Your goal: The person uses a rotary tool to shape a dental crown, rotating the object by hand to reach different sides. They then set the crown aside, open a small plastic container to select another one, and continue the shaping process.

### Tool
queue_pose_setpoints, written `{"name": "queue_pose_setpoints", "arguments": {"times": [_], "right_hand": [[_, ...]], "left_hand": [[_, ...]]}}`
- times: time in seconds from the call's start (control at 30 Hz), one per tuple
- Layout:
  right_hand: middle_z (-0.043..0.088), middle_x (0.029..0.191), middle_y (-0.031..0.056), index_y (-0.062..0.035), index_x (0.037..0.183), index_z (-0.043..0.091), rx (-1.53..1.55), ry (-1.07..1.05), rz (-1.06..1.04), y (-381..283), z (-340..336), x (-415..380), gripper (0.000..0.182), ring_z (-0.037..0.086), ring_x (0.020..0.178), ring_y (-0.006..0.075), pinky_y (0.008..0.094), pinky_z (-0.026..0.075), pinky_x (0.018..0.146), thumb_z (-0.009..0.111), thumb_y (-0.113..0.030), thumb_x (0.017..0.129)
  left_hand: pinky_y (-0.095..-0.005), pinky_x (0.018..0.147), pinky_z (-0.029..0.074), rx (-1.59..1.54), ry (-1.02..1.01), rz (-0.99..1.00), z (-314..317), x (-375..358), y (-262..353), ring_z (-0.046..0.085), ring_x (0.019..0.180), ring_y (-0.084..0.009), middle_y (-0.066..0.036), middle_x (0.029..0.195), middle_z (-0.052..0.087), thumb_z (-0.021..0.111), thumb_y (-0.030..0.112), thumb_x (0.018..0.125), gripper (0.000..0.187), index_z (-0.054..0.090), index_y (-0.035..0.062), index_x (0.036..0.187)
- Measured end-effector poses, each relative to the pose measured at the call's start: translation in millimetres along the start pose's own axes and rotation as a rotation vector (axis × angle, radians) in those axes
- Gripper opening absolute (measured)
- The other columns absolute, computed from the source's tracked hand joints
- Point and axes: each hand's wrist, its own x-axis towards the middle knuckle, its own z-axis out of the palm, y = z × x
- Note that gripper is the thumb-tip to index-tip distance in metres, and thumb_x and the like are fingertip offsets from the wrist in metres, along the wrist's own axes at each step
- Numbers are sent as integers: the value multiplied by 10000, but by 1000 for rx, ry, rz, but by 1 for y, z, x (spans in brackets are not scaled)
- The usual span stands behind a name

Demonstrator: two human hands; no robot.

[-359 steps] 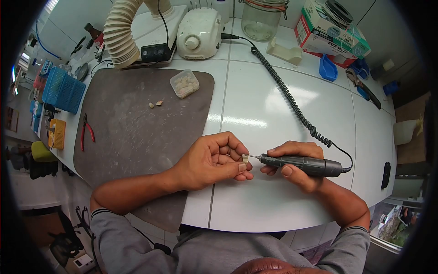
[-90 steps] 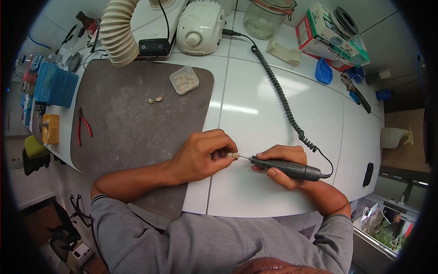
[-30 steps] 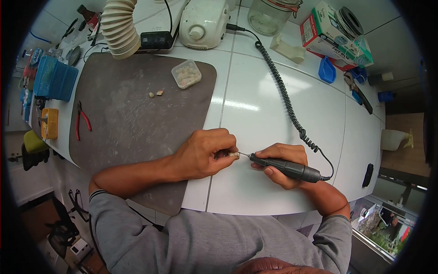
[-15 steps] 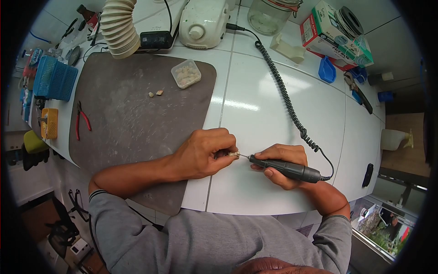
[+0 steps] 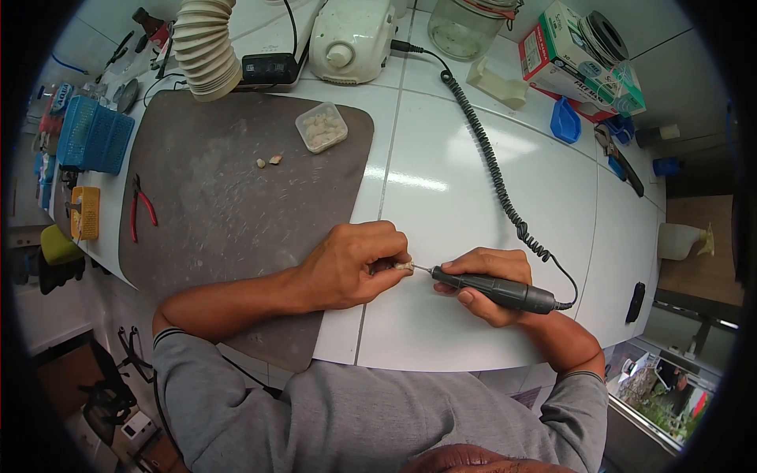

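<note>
Between the thumb and fingers of my left hand (image 5: 359,264) is a small pale piece (image 5: 404,266), mostly covered by the fingertips; its kind I cannot make out. My right hand (image 5: 493,284) is closed round a black rotary handpiece (image 5: 505,293), held like a pen. The handpiece's thin metal bit (image 5: 423,269) points left and reaches the pale piece, seemingly touching it. From the back end of the handpiece a coiled black cord (image 5: 494,162) runs up to a white control unit (image 5: 352,41). Both hands are over the white tiled table near its front edge.
A grey-brown mat (image 5: 236,205) bears a small clear tub (image 5: 322,128) of pale pieces, two loose pieces (image 5: 268,161) and red-handled pliers (image 5: 143,209). Above it hangs a ribbed hose (image 5: 206,51). Blue basket (image 5: 95,135) stands left; a glass jar (image 5: 465,31) and glove box (image 5: 583,63) stand back right.
Almost nothing differs. Both hands, the pale piece and the handpiece stay in practically the same place, with only a tiny shift of the handpiece.
</note>
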Motion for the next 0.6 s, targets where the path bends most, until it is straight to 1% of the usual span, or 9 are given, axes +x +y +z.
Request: {"name": "queue_pose_setpoints", "arguments": {"times": [0.07, 0.17, 0.27, 0.37, 0.47, 0.6], "right_hand": [[796, 948, 148, 38, 1131, 732, -19, -6, -40, -1, 1, 1, 282, 796, 839, 234, 318, 644, 755, 736, -126, 901], [796, 956, 148, 36, 1129, 733, 15, -8, 50, -1, -1, -1, 285, 795, 837, 237, 318, 643, 758, 740, -135, 901], [797, 939, 145, 38, 1126, 733, -41, -26, -35, -2, 1, 1, 283, 796, 837, 238, 317, 643, 757, 736, -141, 906], [796, 941, 151, 40, 1125, 732, -2, -11, -4, -3, -1, 1, 284, 797, 839, 242, 318, 645, 754, 735, -142, 906], [796, 941, 156, 41, 1125, 732, 40, 10, 7, 0, -1, -2, 282, 799, 840, 241, 319, 646, 753, 729, -139, 908], [796, 942, 158, 41, 1125, 731, 19, 2, -7, 0, 0, 0, 283, 799, 843, 239, 318, 646, 756, 724, -140, 907]], "left_hand": [[-299, 542, 481, 8, -10, -10, 0, -1, -1, 640, 678, -158, -79, 809, 662, 816, 35, 853, 120, 719, -12, 905], [-297, 542, 481, -1, -4, -2, 0, 0, -1, 640, 677, -157, -80, 807, 662, 814, 35, 855, 119, 718, -12, 906], [-296, 539, 480, -17, 6, -2, 1, 0, -2, 639, 670, -156, -81, 815, 664, 815, 34, 856, 121, 715, -11, 909], [-292, 535, 477, -13, 2, -27, -2, 1, 2, 638, 664, -152, -80, 826, 666, 817, 30, 855, 126, 711, -10, 911], [-287, 532, 475, -10, 14, 14, -1, 1, 1, 637, 662, -150, -78, 831, 667, 820, 26, 851, 131, 709, -9, 910], [-287, 537, 481, -11, 14, 22, 0, 1, -1, 642, 670, -150, -79, 829, 666, 822, 27, 849, 135, 710, -9, 915]]}}
